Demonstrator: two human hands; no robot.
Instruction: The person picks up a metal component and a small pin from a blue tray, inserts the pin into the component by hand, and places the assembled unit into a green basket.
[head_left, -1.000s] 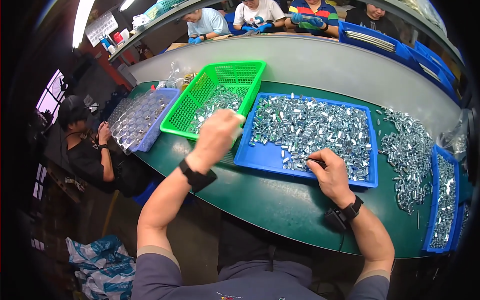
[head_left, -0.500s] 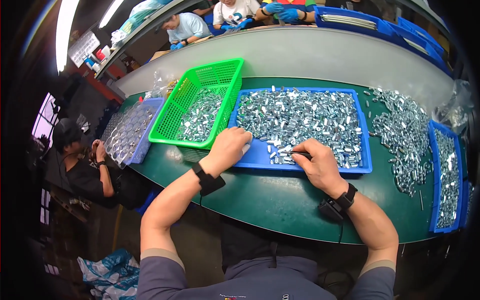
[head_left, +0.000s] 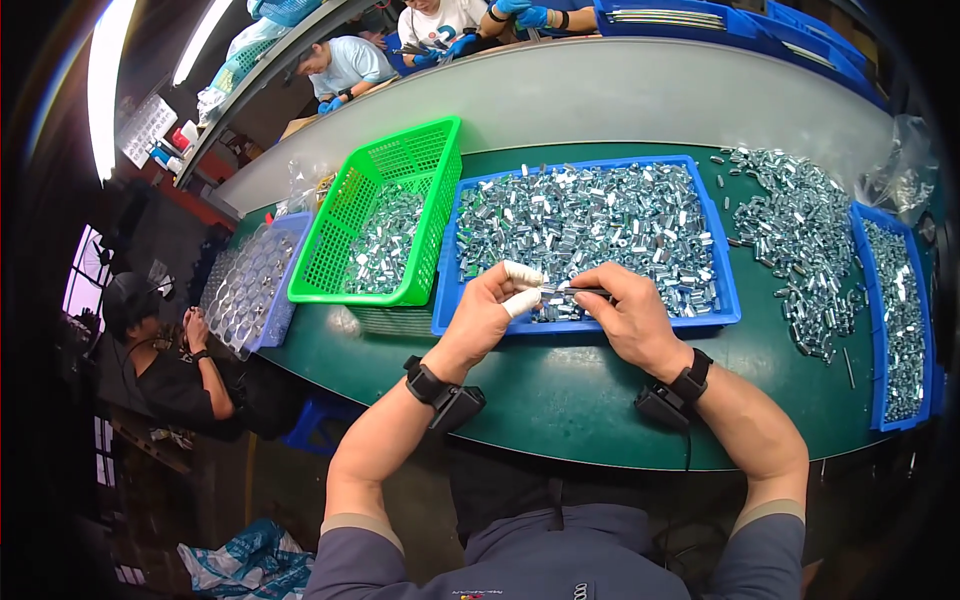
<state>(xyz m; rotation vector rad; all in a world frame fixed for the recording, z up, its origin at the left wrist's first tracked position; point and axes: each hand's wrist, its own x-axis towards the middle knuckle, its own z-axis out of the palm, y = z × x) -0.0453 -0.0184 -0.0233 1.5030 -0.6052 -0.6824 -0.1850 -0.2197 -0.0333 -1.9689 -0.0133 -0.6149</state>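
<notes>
Over the near side of a blue tray [head_left: 735, 300], my left hand [head_left: 480, 318] pinches a small silvery metal part [head_left: 546, 290] between thumb and forefinger, both wrapped in white covers. My right hand [head_left: 638, 322] grips a thin dark tool [head_left: 592, 292], whose tip meets the part; its exact kind is too small to tell. The tray is spread with many short silvery metal parts [head_left: 590, 220]. To its left, a green perforated basket [head_left: 330, 240] holds more such parts and leans tilted on another green container.
A loose heap of metal parts [head_left: 795, 235] lies on the green table [head_left: 560, 400] at the right, beside a narrower filled blue tray [head_left: 927, 330]. A pale violet crate [head_left: 280, 300] with round pieces stands left. A co-worker [head_left: 165, 370] sits there; others work behind the grey partition [head_left: 600, 95].
My left hand has moved right from the tray's near left corner and now pinches a part beside the tool. The right hand has tilted up slightly. The whole view has shifted a little.
</notes>
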